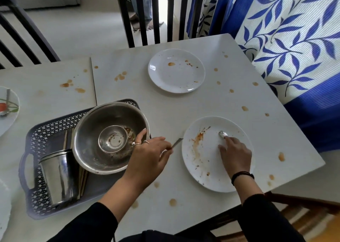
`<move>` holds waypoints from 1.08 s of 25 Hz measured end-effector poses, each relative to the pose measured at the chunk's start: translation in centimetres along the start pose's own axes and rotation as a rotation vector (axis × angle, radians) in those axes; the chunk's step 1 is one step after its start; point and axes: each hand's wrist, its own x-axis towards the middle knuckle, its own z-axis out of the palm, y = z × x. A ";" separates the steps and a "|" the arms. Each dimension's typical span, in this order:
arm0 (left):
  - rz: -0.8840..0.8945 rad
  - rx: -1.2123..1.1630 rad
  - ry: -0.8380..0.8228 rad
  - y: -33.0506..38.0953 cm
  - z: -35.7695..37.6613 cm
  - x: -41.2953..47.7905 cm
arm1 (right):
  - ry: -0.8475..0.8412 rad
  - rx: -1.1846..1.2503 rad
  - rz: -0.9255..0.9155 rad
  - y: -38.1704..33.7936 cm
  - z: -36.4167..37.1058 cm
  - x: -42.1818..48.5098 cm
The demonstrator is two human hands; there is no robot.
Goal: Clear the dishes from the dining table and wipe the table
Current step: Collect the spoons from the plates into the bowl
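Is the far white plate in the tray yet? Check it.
No, the far white plate rests on the table, apart from the tray.

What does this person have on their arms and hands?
Both arms are in black long sleeves: the left black sleeve and the right black sleeve stop short of the wrists. The left hand wears two silver-coloured metal rings. The right hand has a thin dark cord bracelet round its wrist.
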 end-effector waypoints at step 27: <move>-0.248 0.377 -0.010 -11.4 -8.6 -8.2 | -0.188 -0.278 -1.251 -28.0 -2.7 -4.1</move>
